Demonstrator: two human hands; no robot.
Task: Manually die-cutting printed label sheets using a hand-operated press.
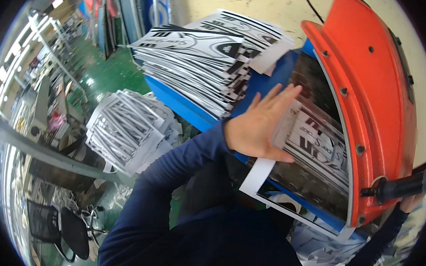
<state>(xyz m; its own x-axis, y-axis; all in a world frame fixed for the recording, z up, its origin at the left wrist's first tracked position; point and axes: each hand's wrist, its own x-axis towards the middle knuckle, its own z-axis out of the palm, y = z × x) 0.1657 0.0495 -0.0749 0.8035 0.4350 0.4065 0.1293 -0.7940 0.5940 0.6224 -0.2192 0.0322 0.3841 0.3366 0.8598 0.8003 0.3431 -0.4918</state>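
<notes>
My left hand (262,127) lies with fingers spread against the edge of a clear plate-like block (281,129) on the dark work surface of a press. Under and beside that block is a printed black-and-white sheet (313,140), partly hidden by the red press head (368,107). At the far right, my right hand (409,203) is at the black handle (398,189) on the press head. It seems closed round the handle, though most of its fingers are hidden. A white strip of offcut (259,178) hangs at the near edge of the surface.
A tall stack of printed sheets (188,59) stands on the blue bench (176,98) at the back left, with more sheets (233,24) behind. A bundle of cut paper pieces (129,128) sits lower left. Paper scraps (322,249) lie below the press; a black chair (73,231) stands on the green floor.
</notes>
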